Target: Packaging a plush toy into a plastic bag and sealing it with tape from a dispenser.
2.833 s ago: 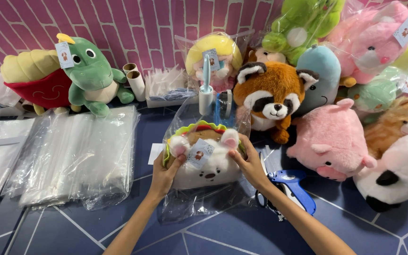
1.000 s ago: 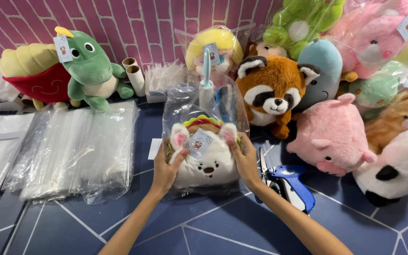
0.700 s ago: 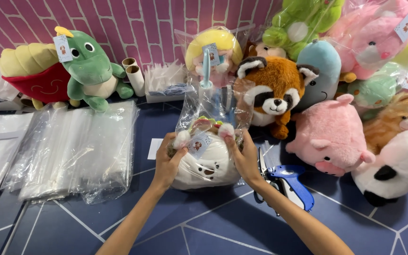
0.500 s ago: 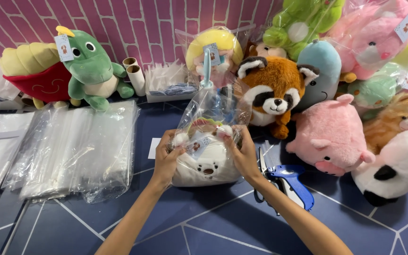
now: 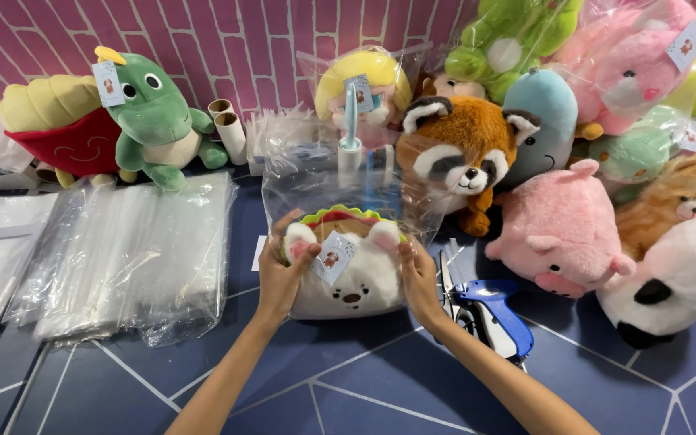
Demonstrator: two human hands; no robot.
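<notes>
White plush toy sits gripped between left hand and right hand.

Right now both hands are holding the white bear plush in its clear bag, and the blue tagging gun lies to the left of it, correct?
Not quite. The head view shows the blue tagging gun lying right of the white bear plush, beside the right hand. The left hand also grips the plush inside its clear bag.
</notes>
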